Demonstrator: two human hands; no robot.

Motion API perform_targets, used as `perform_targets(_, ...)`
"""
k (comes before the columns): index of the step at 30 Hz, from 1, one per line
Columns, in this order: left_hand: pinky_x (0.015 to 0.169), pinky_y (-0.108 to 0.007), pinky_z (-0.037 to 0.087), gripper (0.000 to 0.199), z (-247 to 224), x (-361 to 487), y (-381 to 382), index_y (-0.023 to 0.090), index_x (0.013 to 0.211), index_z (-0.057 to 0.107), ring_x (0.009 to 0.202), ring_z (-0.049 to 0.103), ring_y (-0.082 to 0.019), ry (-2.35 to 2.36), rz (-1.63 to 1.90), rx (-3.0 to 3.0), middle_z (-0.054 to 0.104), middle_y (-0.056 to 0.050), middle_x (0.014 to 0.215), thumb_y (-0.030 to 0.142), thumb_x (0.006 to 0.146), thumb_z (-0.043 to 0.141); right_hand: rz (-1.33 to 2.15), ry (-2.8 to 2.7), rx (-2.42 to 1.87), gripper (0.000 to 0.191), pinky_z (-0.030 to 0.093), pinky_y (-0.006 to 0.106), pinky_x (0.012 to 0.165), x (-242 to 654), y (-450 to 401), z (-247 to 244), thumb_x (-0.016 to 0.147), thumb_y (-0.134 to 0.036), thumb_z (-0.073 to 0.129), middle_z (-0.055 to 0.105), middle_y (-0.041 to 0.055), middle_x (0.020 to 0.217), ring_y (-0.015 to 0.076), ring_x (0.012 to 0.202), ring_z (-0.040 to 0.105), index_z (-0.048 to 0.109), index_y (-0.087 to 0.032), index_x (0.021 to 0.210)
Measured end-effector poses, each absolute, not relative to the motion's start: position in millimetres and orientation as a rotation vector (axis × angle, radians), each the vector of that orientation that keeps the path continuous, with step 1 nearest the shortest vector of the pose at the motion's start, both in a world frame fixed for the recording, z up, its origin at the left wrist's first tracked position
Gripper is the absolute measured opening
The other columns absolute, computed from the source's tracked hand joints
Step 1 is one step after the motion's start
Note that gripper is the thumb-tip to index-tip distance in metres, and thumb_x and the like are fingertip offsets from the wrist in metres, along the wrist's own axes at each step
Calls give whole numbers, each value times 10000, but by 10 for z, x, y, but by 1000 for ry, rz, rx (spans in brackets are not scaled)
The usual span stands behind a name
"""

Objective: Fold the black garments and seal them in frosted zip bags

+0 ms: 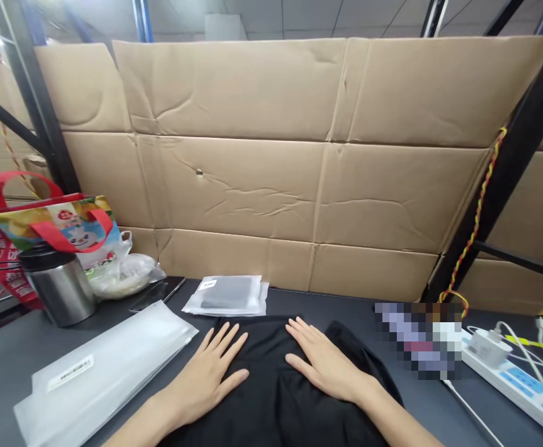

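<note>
Head view: two bare hands lie palm down on a black cloth (271, 397) spread over a dark bench (294, 302), the forearms entering from the lower corners and angling inward. The left hand (210, 372) points up and slightly to the right, its fingers fanned with clear gaps, the thumb held out toward the middle of the cloth. The right hand (322, 360) points up and to the left, its four fingers close together, the thumb set apart and aimed at the other hand. Neither hand pinches anything; both rest flat, well apart, with bare black fabric between the thumbs. The cloth runs from just beyond the fingertips down past the wrists. Just beyond the left fingers sits a small stack of frosted packets (227, 295). To the left of those fingers lie long frosted bags (108, 372) with a white label, and farther left a steel flask (59, 288), a colorful bag with red handles (73, 226) and a knotted plastic bag (125, 273). Well to the right of the right fingers, a blurred patch (415, 341) lies near a white power strip (518, 379). Cardboard (253, 155) stands upright behind everything.
</note>
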State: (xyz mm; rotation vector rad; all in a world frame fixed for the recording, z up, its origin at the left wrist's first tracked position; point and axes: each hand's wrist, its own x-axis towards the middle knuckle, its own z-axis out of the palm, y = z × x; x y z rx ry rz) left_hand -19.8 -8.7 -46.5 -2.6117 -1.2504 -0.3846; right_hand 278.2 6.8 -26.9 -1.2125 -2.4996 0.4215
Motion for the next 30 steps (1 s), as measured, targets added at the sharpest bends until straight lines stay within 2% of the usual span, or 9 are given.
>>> perform_targets(5,1036,-506,369,546,-375,-161,-74,275,1442,353,1324,399,-317,-1251,-380,-2677,430,-94,1451,499,952,438,398,-2501,-1248,632,204,448,1157,2841,32,-314,953,-583,311,279,61,1525,230,1420,185,315,-202,1457)
perform_targets(8,965,-396,456,344,-213,-196,45,288,1283,560,1149,588,-237,-1309,-490,-2653,641,-39,1249,371,996,390,389,-2490,-1273,630,201,438,1160,2845,10,-325,952,-587,307,266,53,1530,223,1420,185,317,-211,1456)
perform_targets(10,934,-362,476,334,-108,-293,207,235,1213,606,1067,626,-214,-1357,-575,-2593,688,-51,1141,252,996,353,384,-2483,-1282,632,195,434,1162,2843,4,-335,949,-592,311,263,51,1531,221,1420,186,321,-213,1455)
perform_targets(13,1027,-445,395,435,-43,-497,502,152,1289,536,1222,510,-272,-1355,-602,-2525,597,-113,1286,108,875,409,384,-2469,-1290,635,189,427,1164,2839,1,-347,945,-596,317,260,50,1532,219,1419,190,329,-213,1451)
perform_targets(15,1071,-500,330,587,-81,-613,667,154,1331,498,1305,420,-294,-1321,-582,-2511,528,-105,1373,39,760,427,392,-2456,-1290,632,192,424,1163,2838,0,-346,943,-596,325,265,47,1530,220,1417,197,335,-218,1449)
perform_targets(17,1066,-504,342,655,-151,-683,780,164,1330,502,1302,429,-287,-1288,-567,-2495,534,-92,1371,12,698,419,403,-2444,-1285,625,199,425,1161,2838,-2,-339,941,-592,337,277,45,1526,224,1414,209,343,-224,1445)
perform_targets(23,956,-430,483,461,-94,-646,870,172,1273,547,1166,573,-251,-1234,-666,-2347,641,-101,1235,96,864,348,395,-2430,-1258,590,213,436,1157,2859,10,-388,942,-568,364,306,43,1516,231,1409,223,370,-239,1432)
perform_targets(26,999,-481,435,481,96,-453,755,132,1313,503,1209,536,-270,-1183,-728,-2268,600,-139,1282,60,892,282,334,-2345,-1245,615,270,435,1141,2865,24,-431,943,-529,398,298,53,1522,227,1399,258,275,-236,1470)
perform_targets(30,1060,-466,375,520,137,38,407,138,1311,506,1261,487,-263,-997,-671,-2325,581,-100,1319,-18,868,284,-83,-2001,-1154,793,286,473,1133,2839,8,-347,895,-443,541,237,110,1540,264,1407,228,104,-185,1504)
